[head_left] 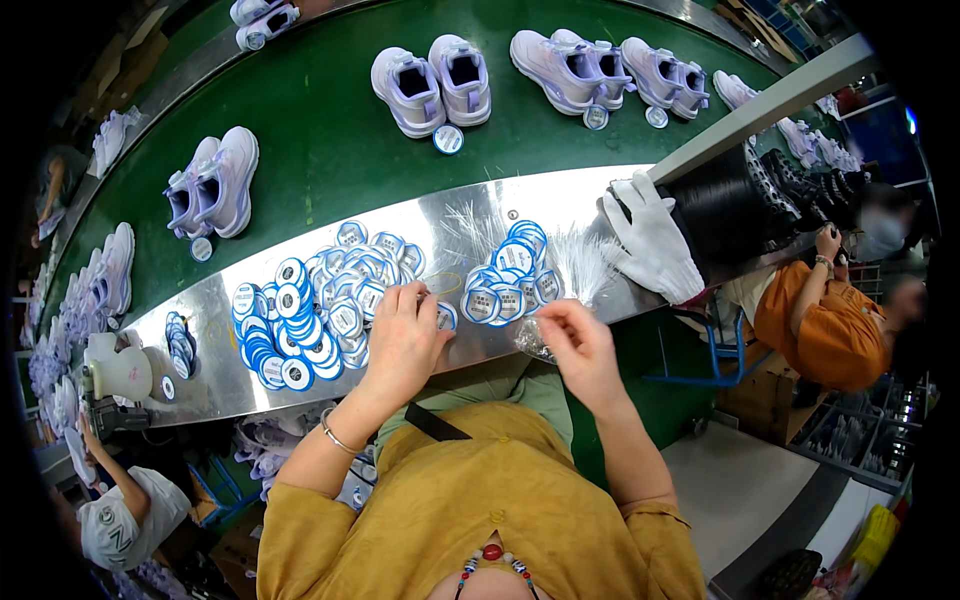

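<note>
Many printed, blue-rimmed tags [345,318]

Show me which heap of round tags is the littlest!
The small heap farthest left on the metal counter. It's much littler than the big heap to its right and the middle-sized heap near the right hand.

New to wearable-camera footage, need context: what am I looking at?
No robot here: a person works bare-handed. A wide fisheye camera on their head looks down, so straight edges bend toward the rim. The left hand appears to hold a round blue-rimmed tag. The right hand has its fingertips pinched; anything thin between them is too small to tell. On the metal shelf lie piled tags, clear plastic strands and a white glove. Beyond it, pale lilac shoes stand on a green surface.
</note>
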The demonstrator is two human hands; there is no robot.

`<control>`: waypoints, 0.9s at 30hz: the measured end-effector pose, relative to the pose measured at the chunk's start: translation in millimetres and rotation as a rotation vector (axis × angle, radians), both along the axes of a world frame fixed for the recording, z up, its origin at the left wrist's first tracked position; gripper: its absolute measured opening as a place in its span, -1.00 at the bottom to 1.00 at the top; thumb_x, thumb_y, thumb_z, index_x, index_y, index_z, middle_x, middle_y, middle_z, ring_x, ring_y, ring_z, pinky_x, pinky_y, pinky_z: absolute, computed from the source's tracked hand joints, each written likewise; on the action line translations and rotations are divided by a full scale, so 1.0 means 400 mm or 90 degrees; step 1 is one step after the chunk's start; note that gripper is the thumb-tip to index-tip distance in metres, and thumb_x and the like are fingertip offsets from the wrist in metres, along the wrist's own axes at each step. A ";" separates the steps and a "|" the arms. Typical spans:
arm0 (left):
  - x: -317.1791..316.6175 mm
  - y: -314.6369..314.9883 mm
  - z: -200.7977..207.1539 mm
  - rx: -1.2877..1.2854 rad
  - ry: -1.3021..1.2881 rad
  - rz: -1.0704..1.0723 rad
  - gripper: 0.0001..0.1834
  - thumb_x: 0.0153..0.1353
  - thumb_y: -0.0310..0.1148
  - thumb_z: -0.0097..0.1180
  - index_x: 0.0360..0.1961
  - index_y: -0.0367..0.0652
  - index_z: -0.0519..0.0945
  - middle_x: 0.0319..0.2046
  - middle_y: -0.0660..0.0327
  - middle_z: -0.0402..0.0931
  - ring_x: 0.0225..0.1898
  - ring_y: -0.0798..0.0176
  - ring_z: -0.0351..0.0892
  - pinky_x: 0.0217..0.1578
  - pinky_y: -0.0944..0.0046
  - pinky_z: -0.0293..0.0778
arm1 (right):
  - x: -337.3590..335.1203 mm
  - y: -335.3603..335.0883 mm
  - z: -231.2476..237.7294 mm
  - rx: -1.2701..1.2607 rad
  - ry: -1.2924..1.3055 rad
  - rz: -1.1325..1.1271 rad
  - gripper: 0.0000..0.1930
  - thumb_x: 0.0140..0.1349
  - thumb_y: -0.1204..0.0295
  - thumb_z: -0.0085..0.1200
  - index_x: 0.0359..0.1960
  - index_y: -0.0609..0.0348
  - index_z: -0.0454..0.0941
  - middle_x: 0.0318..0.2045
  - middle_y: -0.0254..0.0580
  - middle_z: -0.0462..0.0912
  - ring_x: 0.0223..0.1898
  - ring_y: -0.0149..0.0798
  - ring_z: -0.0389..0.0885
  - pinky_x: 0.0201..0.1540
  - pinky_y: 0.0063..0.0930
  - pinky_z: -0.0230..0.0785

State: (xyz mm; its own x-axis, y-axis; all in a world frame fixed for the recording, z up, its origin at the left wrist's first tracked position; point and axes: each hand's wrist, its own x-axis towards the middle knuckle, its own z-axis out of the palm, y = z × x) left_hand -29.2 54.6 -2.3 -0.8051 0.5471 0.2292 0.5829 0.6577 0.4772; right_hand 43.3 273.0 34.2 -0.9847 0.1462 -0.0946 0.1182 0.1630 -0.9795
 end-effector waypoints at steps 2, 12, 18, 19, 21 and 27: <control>-0.004 -0.011 -0.009 -0.021 -0.023 -0.004 -0.57 -0.18 -0.51 0.34 -0.21 -0.29 0.49 -0.11 -0.02 0.37 -0.10 -0.09 0.36 -0.11 0.06 0.36 | -0.005 -0.036 -0.007 0.006 -0.023 0.013 -0.90 0.28 0.53 0.05 -0.21 0.26 0.49 -0.53 -0.39 0.48 -0.50 -0.59 0.37 -0.48 -0.67 0.22; -0.010 -0.051 -0.031 0.135 -0.122 0.029 -0.55 -0.04 -0.61 0.24 -0.06 -0.24 0.47 -0.42 0.14 0.45 -0.37 0.13 0.46 -0.31 0.24 0.42 | -0.049 -0.137 -0.041 0.144 -0.064 0.093 -0.77 0.19 0.44 0.11 -0.13 0.23 0.48 -0.68 -0.20 0.41 -0.65 -0.30 0.41 -0.54 -0.38 0.22; -0.009 -0.070 0.008 0.320 -0.392 0.081 -0.59 0.08 -0.61 0.23 -0.02 -0.25 0.47 -0.43 0.25 0.51 -0.44 0.46 0.47 -0.44 0.45 0.40 | -0.115 -0.208 -0.061 0.129 0.053 0.112 -0.88 0.21 0.47 0.09 -0.27 0.25 0.56 -0.56 -0.14 0.58 -0.56 -0.31 0.54 -0.46 -0.49 0.35; -0.010 -0.072 0.003 0.376 -0.416 0.092 -0.62 0.09 -0.60 0.23 -0.03 -0.26 0.48 -0.42 0.28 0.52 -0.43 0.49 0.46 -0.43 0.47 0.40 | -0.116 -0.207 -0.069 0.060 0.018 0.092 -0.88 0.22 0.47 0.10 -0.27 0.26 0.55 -0.55 -0.18 0.58 -0.54 -0.37 0.53 -0.45 -0.52 0.34; -0.009 -0.072 0.000 0.504 -0.499 0.120 -0.68 0.11 -0.58 0.23 -0.08 -0.28 0.50 -0.40 0.32 0.53 -0.42 0.51 0.46 -0.41 0.50 0.39 | -0.114 -0.202 -0.094 -0.077 -0.053 0.049 -0.88 0.23 0.47 0.11 -0.27 0.28 0.54 -0.54 -0.27 0.59 -0.50 -0.51 0.51 -0.44 -0.59 0.32; 0.023 -0.054 -0.005 0.725 -0.642 0.179 -0.88 0.14 -0.57 0.22 -0.27 -0.26 0.61 -0.44 0.36 0.54 -0.43 0.55 0.45 -0.42 0.57 0.34 | -0.105 -0.188 -0.075 -0.124 -0.063 0.039 -0.87 0.25 0.51 0.09 -0.19 0.26 0.55 -0.56 -0.47 0.49 -0.57 -0.65 0.29 -0.55 -0.68 0.12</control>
